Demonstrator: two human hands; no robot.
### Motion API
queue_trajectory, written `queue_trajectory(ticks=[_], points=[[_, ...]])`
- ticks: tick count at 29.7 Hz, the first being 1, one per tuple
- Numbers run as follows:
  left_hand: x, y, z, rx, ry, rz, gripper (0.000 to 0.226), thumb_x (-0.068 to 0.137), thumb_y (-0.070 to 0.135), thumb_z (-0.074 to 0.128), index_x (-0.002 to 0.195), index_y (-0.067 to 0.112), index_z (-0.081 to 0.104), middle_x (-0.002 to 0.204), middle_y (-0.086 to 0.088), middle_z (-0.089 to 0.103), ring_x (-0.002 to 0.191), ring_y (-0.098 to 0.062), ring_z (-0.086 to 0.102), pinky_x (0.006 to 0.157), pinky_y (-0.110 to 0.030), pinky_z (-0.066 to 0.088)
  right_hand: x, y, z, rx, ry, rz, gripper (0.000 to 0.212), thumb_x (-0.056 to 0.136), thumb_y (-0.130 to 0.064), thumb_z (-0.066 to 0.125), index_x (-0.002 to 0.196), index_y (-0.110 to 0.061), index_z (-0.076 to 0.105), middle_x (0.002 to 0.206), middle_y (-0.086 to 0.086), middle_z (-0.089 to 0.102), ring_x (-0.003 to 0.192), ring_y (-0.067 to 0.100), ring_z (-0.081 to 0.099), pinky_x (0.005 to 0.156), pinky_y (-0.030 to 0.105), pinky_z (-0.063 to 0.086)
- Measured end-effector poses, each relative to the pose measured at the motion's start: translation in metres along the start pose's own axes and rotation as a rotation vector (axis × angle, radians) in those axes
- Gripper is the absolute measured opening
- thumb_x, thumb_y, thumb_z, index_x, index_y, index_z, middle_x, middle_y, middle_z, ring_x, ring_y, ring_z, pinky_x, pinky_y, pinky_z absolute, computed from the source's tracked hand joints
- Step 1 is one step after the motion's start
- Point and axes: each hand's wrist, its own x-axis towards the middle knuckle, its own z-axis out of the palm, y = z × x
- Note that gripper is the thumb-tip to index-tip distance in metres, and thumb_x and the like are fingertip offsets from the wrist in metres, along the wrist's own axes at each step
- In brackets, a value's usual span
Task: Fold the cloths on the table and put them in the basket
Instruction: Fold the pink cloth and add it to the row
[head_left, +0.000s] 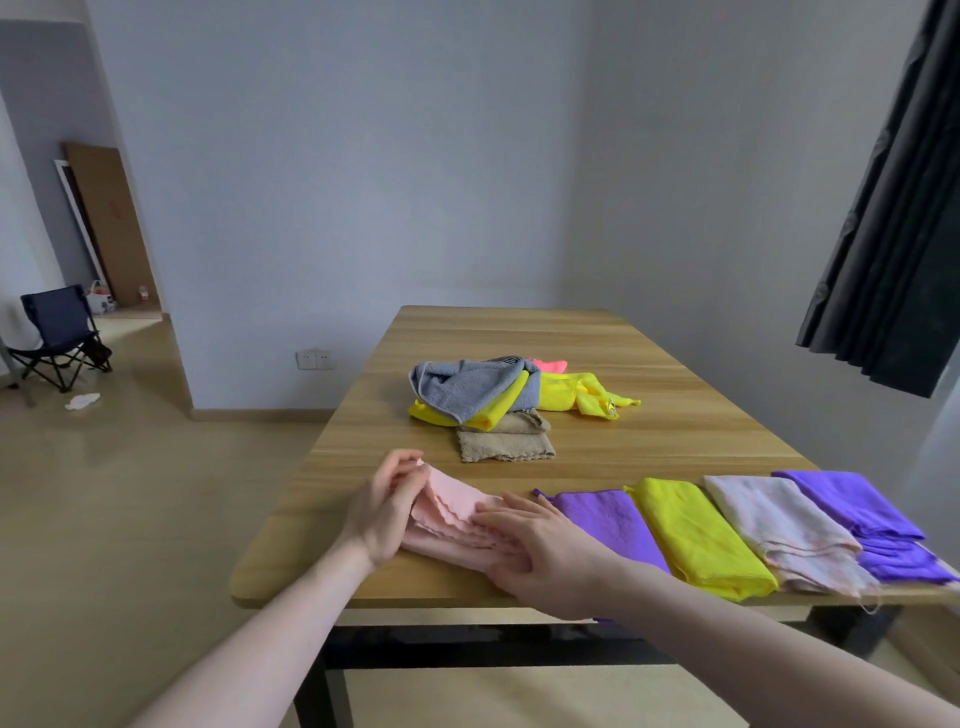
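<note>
Head camera view, looking down along two bare forearms to a long wooden table set against a pale wall. On the near left part of the table lies a pink cloth, folded into a narrow layered strip, and both hands are on it. The left hand is at the strip's left end, fingers curled round the far corner of the fabric and pinching it. The right hand lies over the strip's right end, fingers straight and relaxed, pressing the layers flat against the tabletop. The cloth sits between the two hands, touching both. Just right of the pink cloth, along the table's near edge, four folded cloths lie side by side: a purple cloth, a yellow cloth, a pale pink-white cloth with frayed threads, and a second purple cloth. Farther back from the pink cloth, near the table's middle, is a loose heap: a grey cloth on top of yellow ones, a beige cloth nearest, a bright yellow cloth to the right. Far left of the table, a dark folding chair stands on the floor. A dark curtain hangs at the upper right.
</note>
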Motion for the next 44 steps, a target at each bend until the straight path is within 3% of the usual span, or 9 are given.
queue_trajectory(ticks=[4,11,18,24,27,32,38,41,44], points=[[-0.001,-0.003,0.006,0.074,-0.035,0.073,0.059,0.087,0.061,0.063,0.139,0.038,0.049,0.134,0.018,0.053,0.123,0.001,0.051,0.099,-0.026,0.042,-0.005,0.001,0.008,-0.124,-0.026,-0.060,0.060,0.101,-0.041,0.047,0.158,-0.032,0.031,0.165,-0.018,0.023,0.157,0.017,0.003,0.126,0.052,0.001],[0.000,-0.007,0.010,0.343,-0.099,0.151,0.059,0.090,0.022,0.059,0.145,0.039,0.045,0.149,0.015,0.043,0.137,-0.008,0.043,0.110,-0.029,0.036,-0.007,-0.002,0.001,-0.122,-0.097,-0.034,0.063,0.105,-0.049,0.035,0.162,-0.031,0.016,0.170,-0.012,0.004,0.157,0.015,-0.009,0.126,0.048,-0.008],[0.001,-0.009,0.014,0.499,-0.186,0.217,0.059,0.088,0.030,0.036,0.143,0.041,0.054,0.162,0.019,0.029,0.145,-0.004,0.032,0.119,-0.031,0.030,-0.010,-0.011,0.007,-0.229,-0.164,0.082,0.077,0.104,-0.058,0.024,0.162,-0.022,-0.009,0.168,0.001,-0.019,0.154,0.022,-0.022,0.125,0.046,-0.011],[0.003,-0.013,0.015,0.618,-0.211,0.227,0.041,0.103,0.039,0.040,0.140,0.040,0.057,0.152,0.022,0.045,0.141,-0.001,0.031,0.113,-0.020,0.027,-0.011,-0.010,0.016,-0.222,-0.173,0.094,0.081,0.102,-0.062,0.024,0.161,-0.022,-0.013,0.167,0.000,-0.023,0.153,0.020,-0.024,0.125,0.045,-0.013],[0.003,-0.012,0.015,0.628,-0.230,0.210,0.059,0.092,0.065,0.036,0.139,0.039,0.058,0.150,0.022,0.048,0.139,-0.001,0.034,0.114,-0.026,0.031,-0.008,-0.012,0.001,-0.101,-0.234,0.136,0.075,0.104,-0.061,0.021,0.163,-0.023,-0.006,0.169,-0.002,-0.016,0.154,0.016,-0.020,0.125,0.042,-0.012],[0.004,-0.013,0.012,0.638,-0.225,0.221,0.054,0.092,0.062,0.043,0.139,0.038,0.057,0.149,0.022,0.047,0.137,-0.002,0.037,0.111,-0.025,0.033,-0.004,-0.011,-0.035,0.076,0.006,0.189,0.052,0.108,-0.039,0.034,0.157,-0.022,0.036,0.165,0.001,0.029,0.153,0.019,0.020,0.124,0.038,0.014],[0.000,-0.009,0.013,0.586,-0.234,0.194,0.061,0.086,0.066,0.036,0.138,0.039,0.055,0.134,0.025,0.051,0.124,-0.002,0.043,0.102,-0.032,0.040,-0.001,0.010,-0.040,0.019,-0.011,0.396,0.043,0.091,-0.042,0.046,0.118,-0.020,0.070,0.121,0.001,0.071,0.116,0.028,0.059,0.098,0.039,0.050],[0.000,-0.006,0.012,0.577,-0.228,0.177,0.062,0.082,0.056,0.038,0.140,0.039,0.051,0.136,0.023,0.049,0.123,-0.003,0.043,0.101,-0.035,0.041,0.001,0.014,-0.041,0.054,-0.014,0.400,0.034,0.081,-0.053,0.053,0.090,-0.025,0.072,0.093,-0.004,0.071,0.098,0.025,0.059,0.081,0.036,0.049],[-0.001,-0.005,0.012,0.558,-0.211,0.168,0.063,0.080,0.049,0.043,0.142,0.037,0.049,0.138,0.020,0.046,0.125,-0.004,0.041,0.101,-0.035,0.041,0.005,0.013,-0.044,0.064,-0.038,0.416,0.031,0.073,-0.056,0.065,0.093,-0.034,0.072,0.099,-0.006,0.067,0.105,0.023,0.054,0.083,0.032,0.043]])
